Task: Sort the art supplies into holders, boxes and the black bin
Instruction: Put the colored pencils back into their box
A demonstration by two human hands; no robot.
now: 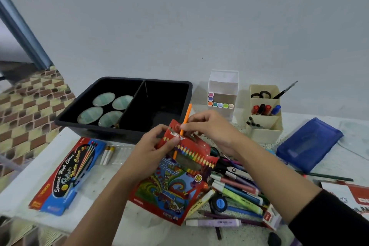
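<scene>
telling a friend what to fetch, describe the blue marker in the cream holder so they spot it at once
Right of the black bin, past the white marker rack, stands a cream divided holder. In its middle compartment, the blue marker is the rightmost, the only blue cap beside red and black ones.

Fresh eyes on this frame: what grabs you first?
The two hands at centre: the left hand grips the top of a red pencil box, while the right hand pinches an orange pencil standing partly inside its opening. Behind them sits the black bin, with four pale round dishes in its left compartment. To the right of the box lies a bright pile of markers.
</scene>
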